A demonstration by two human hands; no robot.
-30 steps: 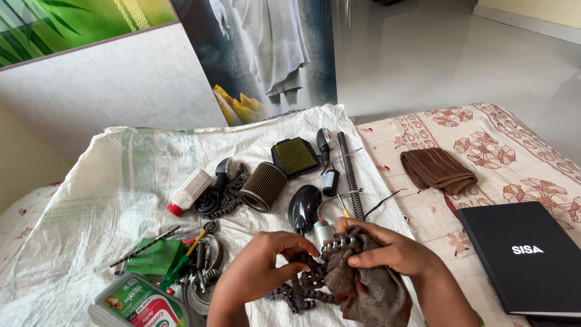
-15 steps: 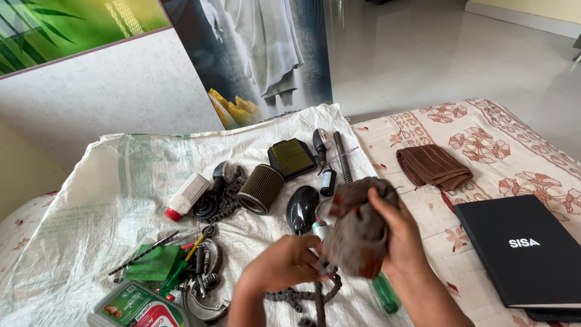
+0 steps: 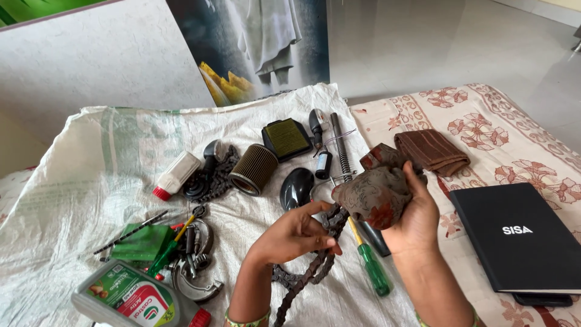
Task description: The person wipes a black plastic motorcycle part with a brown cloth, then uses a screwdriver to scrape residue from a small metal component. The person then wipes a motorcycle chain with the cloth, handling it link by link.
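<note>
My left hand [image 3: 296, 233] pinches a dark greasy drive chain [image 3: 311, 266] near its upper end; the chain hangs down from the fingers toward the woven sack. My right hand [image 3: 411, 215] is raised beside it, fingers closed around a bunched brown patterned rag [image 3: 375, 191]. The rag wraps the top of the chain, just right of my left fingers. A green-handled screwdriver [image 3: 370, 266] lies on the sack below the rag.
On the white woven sack [image 3: 91, 175] lie a round air filter [image 3: 254, 169], a flat filter [image 3: 285, 138], a black mirror [image 3: 298, 188], a spring [image 3: 339, 145], a white bottle [image 3: 175, 175] and an oil can [image 3: 130, 300]. A folded brown cloth [image 3: 431, 151] and black book [image 3: 520, 233] rest right.
My right hand has slid the rag up along the chain and risen higher. The left hand has lifted with the chain, which now hangs off the sack. The view has tilted downward.
</note>
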